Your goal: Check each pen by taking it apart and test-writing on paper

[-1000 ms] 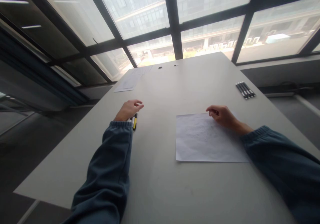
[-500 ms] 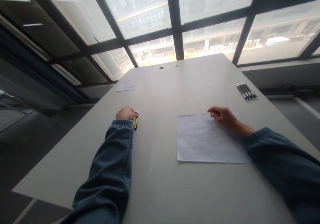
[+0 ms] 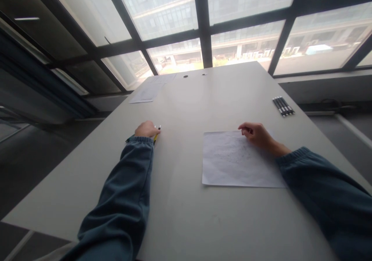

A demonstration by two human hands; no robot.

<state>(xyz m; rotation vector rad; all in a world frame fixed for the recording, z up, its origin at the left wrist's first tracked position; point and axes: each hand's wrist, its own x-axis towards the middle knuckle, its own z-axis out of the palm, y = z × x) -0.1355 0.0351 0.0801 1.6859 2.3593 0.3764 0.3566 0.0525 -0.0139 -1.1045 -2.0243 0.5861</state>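
Looks like an office: papers (image 3: 223, 164) and pens (image 3: 283, 106) on a white bench (image 3: 180, 214), far edge near big windows (image 3: 204, 32).

I see two long, plain, loose sleeves in muted blue cloth: the left sleeve (image 3: 119, 199) at lower left, the right sleeve (image 3: 325, 195) at lower right, darker toward the corner. The left cuff (image 3: 141, 139) and right cuff (image 3: 290, 157) are gathered into narrow, puckered bands. Soft creases cross the left sleeve, deepening near the bottom edge.
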